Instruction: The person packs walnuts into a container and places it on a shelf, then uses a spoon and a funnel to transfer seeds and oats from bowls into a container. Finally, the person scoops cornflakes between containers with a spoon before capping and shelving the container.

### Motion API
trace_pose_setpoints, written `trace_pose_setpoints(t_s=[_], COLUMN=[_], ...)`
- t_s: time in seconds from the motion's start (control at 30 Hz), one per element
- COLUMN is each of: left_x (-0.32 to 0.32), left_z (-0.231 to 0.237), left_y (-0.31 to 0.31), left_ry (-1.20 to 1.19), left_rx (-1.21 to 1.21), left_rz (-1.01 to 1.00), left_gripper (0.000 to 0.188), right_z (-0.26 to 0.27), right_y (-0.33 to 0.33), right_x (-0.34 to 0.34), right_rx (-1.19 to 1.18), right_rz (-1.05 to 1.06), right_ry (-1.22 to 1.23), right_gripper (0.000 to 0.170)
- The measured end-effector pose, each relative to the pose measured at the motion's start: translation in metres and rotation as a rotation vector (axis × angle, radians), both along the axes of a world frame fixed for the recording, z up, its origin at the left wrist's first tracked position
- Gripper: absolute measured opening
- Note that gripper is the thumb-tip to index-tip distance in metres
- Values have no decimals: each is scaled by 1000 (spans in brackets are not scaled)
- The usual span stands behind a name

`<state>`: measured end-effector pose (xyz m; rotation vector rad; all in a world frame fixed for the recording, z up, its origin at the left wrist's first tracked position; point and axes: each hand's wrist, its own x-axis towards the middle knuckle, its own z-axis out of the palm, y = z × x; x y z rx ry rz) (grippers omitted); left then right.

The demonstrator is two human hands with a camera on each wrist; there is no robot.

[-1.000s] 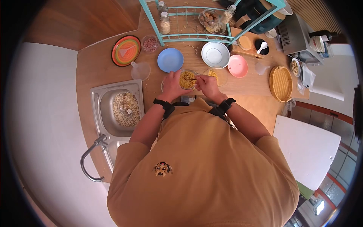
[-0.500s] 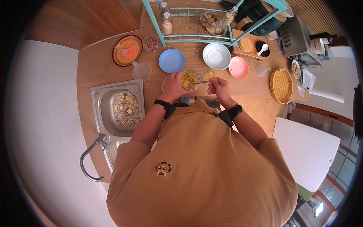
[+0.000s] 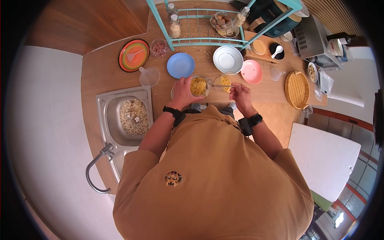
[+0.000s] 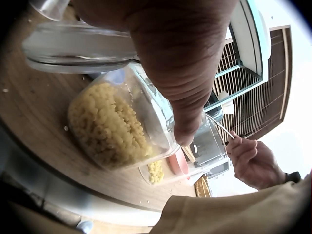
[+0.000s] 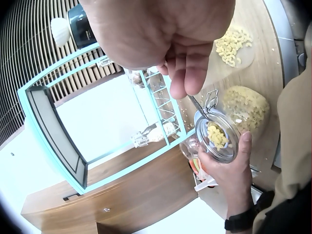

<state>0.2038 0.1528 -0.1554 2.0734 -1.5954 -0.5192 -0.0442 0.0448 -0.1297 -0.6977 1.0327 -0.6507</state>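
A clear glass jar (image 4: 107, 126) with curved yellow pasta stands on the counter, its hinged lid (image 4: 78, 48) swung back. My left hand (image 3: 184, 93) grips the jar around its rim, the thumb near the mouth in the left wrist view. The right hand (image 3: 241, 96) pinches the handle of a metal spoon (image 3: 222, 85). In the right wrist view the spoon (image 5: 197, 105) reaches to the jar's mouth, where pasta (image 5: 217, 136) shows; its bowl is hard to make out. More pasta (image 3: 225, 82) lies in a clear shallow container right of the jar.
A blue plate (image 3: 181, 65), white bowl (image 3: 227, 60) and pink plate (image 3: 252, 72) sit beyond the jar, before a turquoise rack (image 3: 208, 41). Left are a funnel (image 3: 149, 76) and the sink (image 3: 124, 89); right, a woven basket (image 3: 297, 90).
My right hand has moved to the right, drawing the spoon back from over the jar's contents toward its rim. My left hand has stayed on the jar.
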Motion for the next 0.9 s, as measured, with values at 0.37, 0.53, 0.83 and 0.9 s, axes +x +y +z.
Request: trace_pose_setpoints(t_s=[0.37,0.53,0.83,0.9], left_x=[-2,-2,-2,-1], left_z=[10,9,8,5], left_y=[-4,-4,-4,-3], left_ry=[25,48,40,26], left_rx=[-14,-57,-1,-20], left_rz=[-11,-8,-5,-3], left_gripper=[91,90,95,94], right_z=[29,34,44,46], right_y=[-10,-16,-11,-9], right_x=[-33,-75,-73,-69], right_rx=[-36,-130,-321,-452], right_rz=[-123,-211,-137,-57], right_ry=[-125,-80,210,277], right_gripper=[18,19,21,18])
